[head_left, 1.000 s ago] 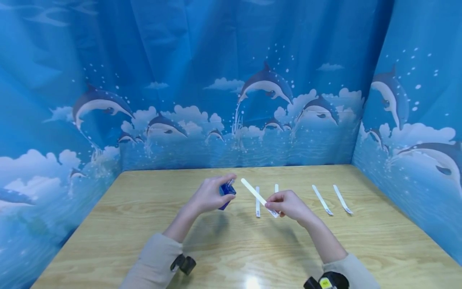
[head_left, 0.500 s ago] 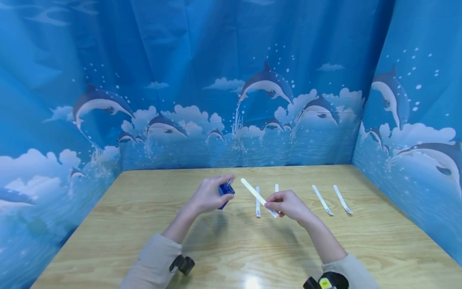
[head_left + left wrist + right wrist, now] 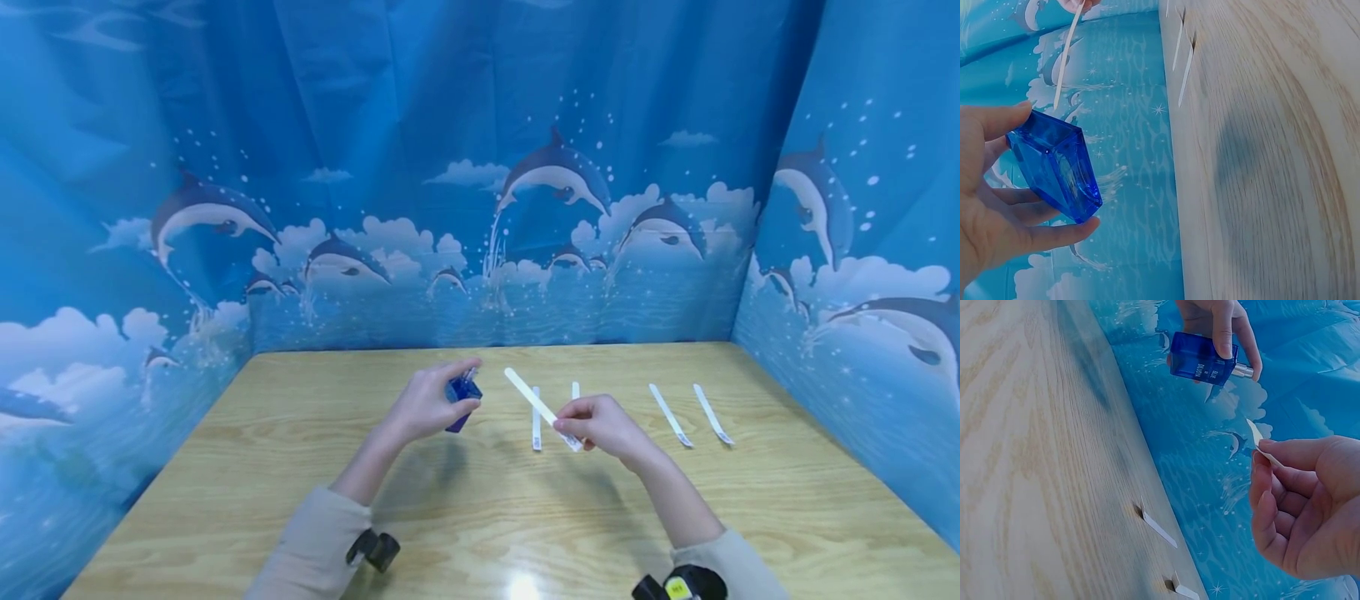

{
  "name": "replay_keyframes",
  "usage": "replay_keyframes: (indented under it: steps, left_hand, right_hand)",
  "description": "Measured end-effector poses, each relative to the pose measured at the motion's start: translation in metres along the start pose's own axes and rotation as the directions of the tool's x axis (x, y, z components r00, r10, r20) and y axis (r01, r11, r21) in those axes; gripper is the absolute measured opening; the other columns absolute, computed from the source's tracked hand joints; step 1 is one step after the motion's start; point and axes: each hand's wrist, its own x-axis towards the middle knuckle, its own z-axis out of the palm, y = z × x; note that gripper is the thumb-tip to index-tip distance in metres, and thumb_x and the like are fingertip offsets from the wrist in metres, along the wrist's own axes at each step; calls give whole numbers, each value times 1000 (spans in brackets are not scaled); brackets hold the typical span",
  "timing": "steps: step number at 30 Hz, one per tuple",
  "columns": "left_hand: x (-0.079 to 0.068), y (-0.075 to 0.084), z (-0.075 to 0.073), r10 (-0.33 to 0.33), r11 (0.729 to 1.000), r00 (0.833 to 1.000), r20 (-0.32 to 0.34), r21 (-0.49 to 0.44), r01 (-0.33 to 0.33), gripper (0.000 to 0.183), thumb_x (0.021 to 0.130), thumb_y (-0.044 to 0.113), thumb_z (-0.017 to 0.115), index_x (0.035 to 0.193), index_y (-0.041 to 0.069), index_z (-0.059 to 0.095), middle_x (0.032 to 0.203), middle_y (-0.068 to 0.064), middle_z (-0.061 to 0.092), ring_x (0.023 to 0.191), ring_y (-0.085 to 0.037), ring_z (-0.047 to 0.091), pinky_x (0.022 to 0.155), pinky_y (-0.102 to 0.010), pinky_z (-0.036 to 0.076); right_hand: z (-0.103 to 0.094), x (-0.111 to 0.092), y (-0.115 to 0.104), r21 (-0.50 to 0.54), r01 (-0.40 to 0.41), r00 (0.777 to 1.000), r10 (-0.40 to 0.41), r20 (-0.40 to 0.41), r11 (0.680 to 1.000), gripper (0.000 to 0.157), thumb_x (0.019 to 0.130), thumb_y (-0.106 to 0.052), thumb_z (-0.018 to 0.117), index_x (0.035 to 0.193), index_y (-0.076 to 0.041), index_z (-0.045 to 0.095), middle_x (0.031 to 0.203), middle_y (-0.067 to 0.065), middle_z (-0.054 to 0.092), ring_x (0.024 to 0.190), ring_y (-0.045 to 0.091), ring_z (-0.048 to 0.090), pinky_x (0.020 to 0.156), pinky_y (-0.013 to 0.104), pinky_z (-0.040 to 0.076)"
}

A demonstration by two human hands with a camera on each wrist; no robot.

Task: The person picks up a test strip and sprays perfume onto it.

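Observation:
In the head view my left hand (image 3: 422, 405) grips a blue glass perfume bottle (image 3: 462, 392) above the table. The index finger lies on the silver spray nozzle (image 3: 1242, 370), seen in the right wrist view, where white lettering marks the bottle. My right hand (image 3: 603, 428) pinches the lower end of a white paper test strip (image 3: 527, 392) between thumb and fingers. Its free end points up and left toward the bottle, with a gap between them. The left wrist view shows the bottle (image 3: 1054, 164) tilted, with the held strip (image 3: 1067, 59) beyond it.
Beneath the held strip, two more strips lie on the wooden table (image 3: 300, 467): one (image 3: 536, 432) at left, another (image 3: 575, 389) partly hidden by my right hand. Farther right lie two slanted strips (image 3: 669, 414). A blue dolphin curtain (image 3: 420, 108) surrounds the table's back and sides.
My left hand has drifted slightly left with the bottle, widening the gap to the strip. The right hand and its strip have shifted a touch to the right.

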Motion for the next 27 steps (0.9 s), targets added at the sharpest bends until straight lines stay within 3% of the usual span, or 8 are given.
replay_keyframes:
  steps: [8, 16, 27]
  left_hand:
    - [-2, -5, -1, -41, 998, 999, -1, -43, 41, 56, 83, 24, 71, 135, 20, 50, 129, -9, 55, 113, -31, 54, 90, -47, 45]
    - [-3, -6, -2, -25, 998, 1000, -12, -57, 24, 56, 83, 23, 71, 135, 19, 50, 130, -8, 55, 114, -30, 53, 92, -47, 44]
    - [-4, -8, -3, -47, 993, 998, -34, -106, 43, 56, 83, 21, 70, 135, 17, 50, 132, -6, 52, 115, -29, 52, 92, -45, 44]
  right_hand:
    - [-1, 0, 0, 4, 20, 1000, -20, 12, 1000, 21, 87, -11, 63, 96, 8, 64, 68, 0, 58, 63, 13, 50, 56, 30, 44]
    - [-5, -1, 6, 19, 13, 1000, -13, 10, 1000, 24, 87, -12, 63, 98, 9, 63, 69, 0, 59, 64, 13, 51, 56, 29, 44]
    - [-16, 1, 20, 28, -26, 999, 27, -44, 999, 22, 87, -13, 63, 97, 7, 63, 73, 1, 59, 65, 13, 50, 56, 28, 45]
